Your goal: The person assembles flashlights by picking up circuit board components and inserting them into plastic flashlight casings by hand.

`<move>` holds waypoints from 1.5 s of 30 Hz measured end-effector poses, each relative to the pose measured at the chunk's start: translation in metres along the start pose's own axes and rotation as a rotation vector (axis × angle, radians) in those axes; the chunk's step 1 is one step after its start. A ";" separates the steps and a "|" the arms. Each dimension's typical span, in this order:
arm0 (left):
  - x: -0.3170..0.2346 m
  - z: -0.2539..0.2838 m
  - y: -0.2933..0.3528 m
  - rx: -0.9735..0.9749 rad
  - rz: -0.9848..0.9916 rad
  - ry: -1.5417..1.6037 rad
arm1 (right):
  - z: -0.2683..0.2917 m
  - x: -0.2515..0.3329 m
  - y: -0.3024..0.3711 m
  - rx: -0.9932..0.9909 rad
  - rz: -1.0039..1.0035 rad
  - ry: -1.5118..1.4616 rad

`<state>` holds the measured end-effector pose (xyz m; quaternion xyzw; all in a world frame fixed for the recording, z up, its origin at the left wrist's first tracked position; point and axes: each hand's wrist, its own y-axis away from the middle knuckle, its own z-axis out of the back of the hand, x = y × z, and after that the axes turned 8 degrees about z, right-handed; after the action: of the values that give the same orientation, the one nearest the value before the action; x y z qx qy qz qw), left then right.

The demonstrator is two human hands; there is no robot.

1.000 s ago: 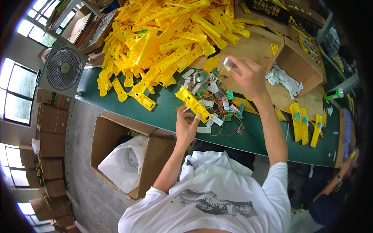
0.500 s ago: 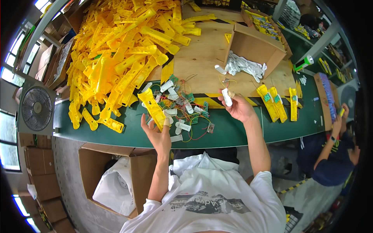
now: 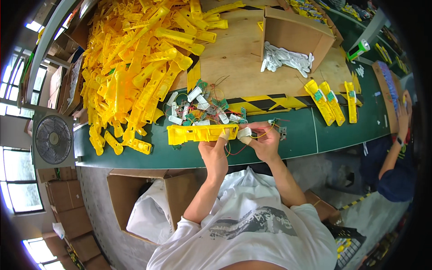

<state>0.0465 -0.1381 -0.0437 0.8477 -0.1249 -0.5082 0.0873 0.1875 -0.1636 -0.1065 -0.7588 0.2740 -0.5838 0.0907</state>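
Note:
My left hand [image 3: 213, 155] holds a long yellow plastic casing [image 3: 193, 134] level above the near edge of the green bench, thumb on its right end. Close against that end, my right hand [image 3: 266, 143] pinches a small white block [image 3: 244, 132] with thin red and yellow wires. Near those fingers a small circuit board [image 3: 283, 133] hangs on wires. Just beyond the casing lies a tangle of white blocks, green circuit boards [image 3: 221, 104] and wires. The casing's far side is hidden from me.
A big heap of yellow casings [image 3: 130, 76] covers the bench's left. An open cardboard box [image 3: 297, 27] spills white plastic pieces [image 3: 283, 58]. Three yellow casings with green boards [image 3: 320, 105] lie at right. A carton [image 3: 180, 193] stands below the bench; a co-worker [image 3: 396, 157] sits at far right.
My hands have come together. The yellow casing has turned from steep to level and moved right. My right hand has swapped a white piece for a wired white block.

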 end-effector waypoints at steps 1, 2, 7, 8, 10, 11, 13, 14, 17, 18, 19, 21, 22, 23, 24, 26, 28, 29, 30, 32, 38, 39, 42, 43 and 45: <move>0.001 0.002 -0.001 -0.042 -0.064 -0.054 | 0.001 0.003 0.002 -0.038 -0.022 -0.082; 0.002 0.004 -0.002 -0.084 -0.128 -0.108 | 0.001 0.006 0.004 -0.075 -0.044 -0.165; 0.011 0.015 -0.003 -0.011 -0.007 -0.241 | 0.003 0.007 -0.003 0.041 0.151 0.050; 0.013 0.014 -0.002 -0.035 -0.024 -0.224 | 0.005 0.006 -0.011 0.159 0.352 0.261; 0.011 0.014 -0.001 -0.047 -0.051 -0.227 | 0.002 0.007 -0.017 0.240 0.580 0.494; 0.009 0.012 0.000 -0.046 -0.048 -0.236 | -0.001 0.011 -0.018 0.231 0.576 0.492; 0.003 0.006 0.005 -0.063 0.008 0.031 | -0.007 0.021 -0.020 0.169 0.439 0.515; 0.004 0.008 0.007 -0.063 0.011 0.020 | -0.006 0.020 -0.015 0.166 0.344 0.412; 0.013 0.014 0.012 -0.039 -0.071 -0.008 | -0.012 0.018 -0.006 0.089 0.272 0.318; 0.019 0.016 0.015 -0.088 -0.122 -0.050 | -0.015 0.015 0.000 0.060 0.221 0.243; 0.023 0.019 0.017 -0.137 -0.174 -0.092 | -0.021 0.017 0.005 0.059 0.224 0.233; 0.030 0.023 0.020 -0.134 -0.195 -0.142 | -0.033 0.023 0.013 -0.257 -0.190 -0.189; 0.031 0.020 0.021 -0.065 -0.249 -0.193 | -0.035 0.026 0.014 -0.263 -0.206 -0.227; 0.032 0.019 0.022 0.004 -0.301 -0.245 | -0.034 0.025 0.016 -0.253 -0.209 -0.240; 0.036 0.027 0.020 0.094 -0.303 -0.264 | -0.030 0.023 0.020 -0.210 -0.230 -0.179; 0.031 0.019 0.020 0.062 -0.298 -0.263 | -0.024 0.021 0.023 -0.139 -0.263 -0.049; 0.023 0.007 0.020 -0.018 -0.256 -0.274 | -0.026 0.020 0.025 -0.154 -0.250 0.015; 0.024 0.009 0.020 -0.004 -0.247 -0.275 | -0.026 0.022 0.025 -0.170 -0.238 0.085; 0.028 0.012 0.021 -0.040 -0.299 -0.337 | -0.028 0.019 0.028 -0.197 -0.249 0.093; 0.037 0.017 0.019 -0.125 -0.536 -0.493 | -0.038 0.016 0.026 -0.244 -0.308 0.059; 0.025 0.022 0.000 -0.140 -0.725 -0.723 | -0.039 0.033 0.021 -0.178 -0.589 -0.070; 0.013 0.019 -0.003 -0.146 -0.652 -0.764 | -0.031 0.052 0.021 0.081 -0.533 0.121; -0.015 0.002 -0.011 -0.105 -0.629 -0.618 | -0.003 0.104 0.016 0.270 -0.407 0.322; -0.024 -0.006 -0.013 -0.107 -0.631 -0.624 | 0.009 0.111 0.019 0.199 -0.344 0.337; -0.037 -0.015 -0.013 -0.058 -0.608 -0.538 | 0.033 0.104 0.025 -0.164 -0.445 0.309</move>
<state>0.0447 -0.1139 -0.0090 0.6799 0.1274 -0.7179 -0.0789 0.2280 -0.2445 -0.0410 -0.7072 0.1577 -0.6740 -0.1443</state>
